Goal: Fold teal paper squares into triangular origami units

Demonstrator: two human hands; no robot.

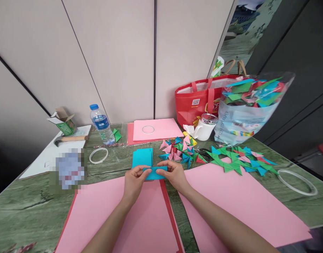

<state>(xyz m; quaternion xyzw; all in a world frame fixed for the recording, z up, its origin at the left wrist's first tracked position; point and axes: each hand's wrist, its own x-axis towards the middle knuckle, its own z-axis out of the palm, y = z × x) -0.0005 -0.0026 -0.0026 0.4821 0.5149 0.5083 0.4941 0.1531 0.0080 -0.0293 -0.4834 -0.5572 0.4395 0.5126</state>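
Observation:
A small strip of blue paper, seemingly folded, is pinched at both ends between my hands. My left hand grips its left end with thumb and fingers, and my right hand grips the right end the same way. Just behind it lies a stack of blue paper sheets. Below my hands are large pink sheets with a red edge showing. To the right of my right hand sits a pile of folded paper triangles in pink, blue, green and red.
More pink sheets lie on the right, with chained green paper pieces above them. A water bottle, a hammer and a tape ring are on the left. A white mug, red bag and filled plastic bag stand behind.

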